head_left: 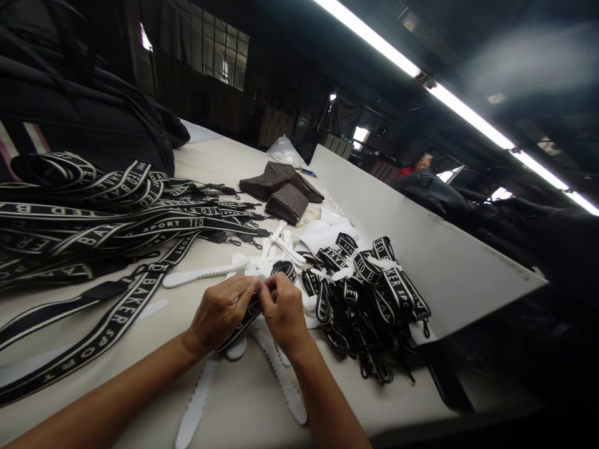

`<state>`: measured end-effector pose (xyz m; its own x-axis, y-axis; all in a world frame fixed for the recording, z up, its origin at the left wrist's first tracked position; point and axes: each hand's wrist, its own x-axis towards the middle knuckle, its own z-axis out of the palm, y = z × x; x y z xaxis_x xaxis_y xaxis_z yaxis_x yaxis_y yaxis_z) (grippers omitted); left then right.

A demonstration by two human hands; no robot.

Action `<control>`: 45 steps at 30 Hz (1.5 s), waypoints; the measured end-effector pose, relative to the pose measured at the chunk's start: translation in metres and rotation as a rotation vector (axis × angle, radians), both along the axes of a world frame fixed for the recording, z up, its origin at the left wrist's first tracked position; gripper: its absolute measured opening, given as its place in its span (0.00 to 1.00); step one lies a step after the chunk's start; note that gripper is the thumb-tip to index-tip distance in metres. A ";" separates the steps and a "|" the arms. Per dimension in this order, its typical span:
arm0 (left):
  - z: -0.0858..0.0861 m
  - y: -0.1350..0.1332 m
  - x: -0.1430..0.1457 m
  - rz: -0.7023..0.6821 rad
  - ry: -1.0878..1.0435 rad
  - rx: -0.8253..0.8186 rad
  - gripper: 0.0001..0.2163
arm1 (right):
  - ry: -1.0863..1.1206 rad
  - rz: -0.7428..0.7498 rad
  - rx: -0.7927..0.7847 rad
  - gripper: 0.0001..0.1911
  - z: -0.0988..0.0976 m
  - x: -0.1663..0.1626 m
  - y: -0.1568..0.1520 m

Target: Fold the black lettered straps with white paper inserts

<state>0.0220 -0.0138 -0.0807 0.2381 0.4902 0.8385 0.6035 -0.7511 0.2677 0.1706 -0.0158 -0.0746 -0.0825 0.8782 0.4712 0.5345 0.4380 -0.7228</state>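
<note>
My left hand (223, 312) and my right hand (281, 310) meet over the table, both closed on a folded black strap with white lettering (243, 324). Their fingertips pinch together at a white tie (262, 285) at the strap's top. White serrated plastic strips (281, 374) lie under and in front of my hands. To the right sits a heap of bundled black lettered straps (369, 293), each tied with white. More white strips (206, 273) lie just beyond my hands.
A large spread of loose black lettered straps (93, 218) covers the left of the cream table (224, 165). Brown pouches (283, 190) lie farther back. A white board (421, 237) runs along the right. Dark bags (70, 106) are piled far left; a person sits far off.
</note>
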 end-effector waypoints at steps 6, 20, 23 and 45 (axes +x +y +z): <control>-0.009 0.008 -0.001 0.060 0.165 0.255 0.09 | -0.079 -0.133 0.046 0.07 0.003 -0.009 -0.002; -0.043 0.026 -0.011 -0.134 -0.009 0.038 0.11 | 0.266 -0.022 -0.179 0.05 -0.005 0.002 0.015; -0.036 0.020 -0.008 -0.205 0.021 -0.032 0.12 | 0.098 -0.132 0.047 0.07 -0.013 0.002 0.014; 0.027 0.007 -0.014 -0.356 -0.416 -0.771 0.11 | 0.196 0.041 0.413 0.04 -0.002 -0.001 -0.005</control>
<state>0.0081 -0.0067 -0.0534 0.2348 0.9010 0.3647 0.1173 -0.3987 0.9096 0.1701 -0.0203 -0.0770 0.0121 0.6111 0.7915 0.3811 0.7290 -0.5686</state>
